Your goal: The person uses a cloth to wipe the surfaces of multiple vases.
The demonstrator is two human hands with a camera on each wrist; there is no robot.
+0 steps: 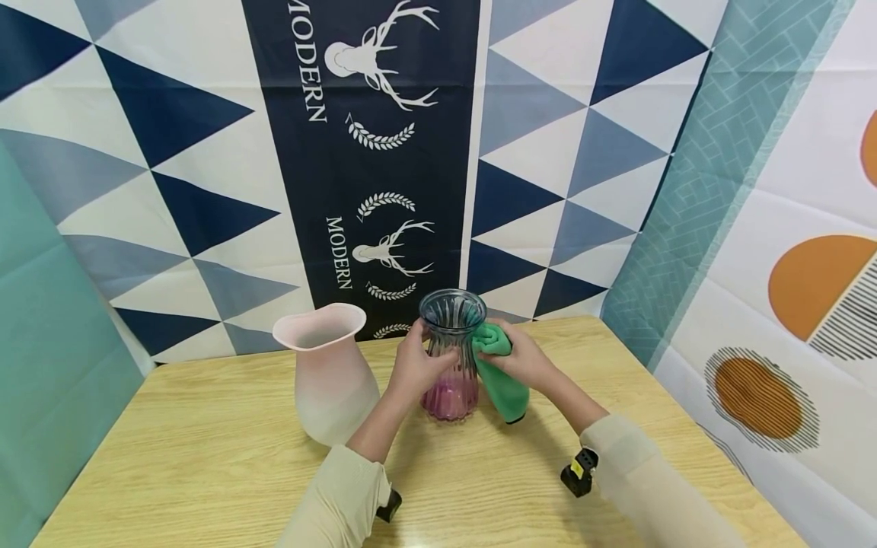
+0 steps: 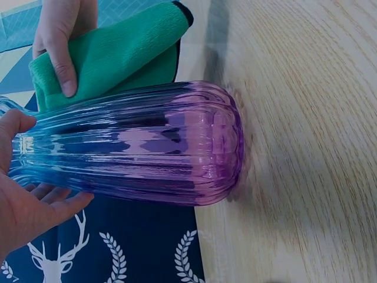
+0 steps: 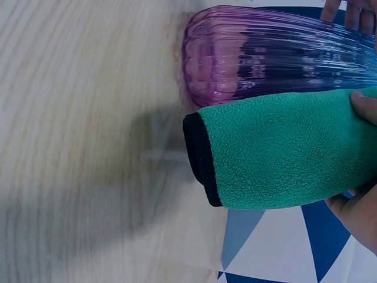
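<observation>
A ribbed glass vase, blue at the rim and purple at the base, stands upright on the wooden table. My left hand grips its waist from the left. My right hand holds a folded green cloth and presses it against the vase's right side, just below the rim. In the left wrist view the vase lies between my left palm and the cloth. In the right wrist view the cloth, edged in black, hangs beside the vase.
A frosted pink-white vase stands just left of the glass one, close to my left forearm. Patterned fabric backdrops hang behind the table and along the right. Bare wood lies in front of both vases.
</observation>
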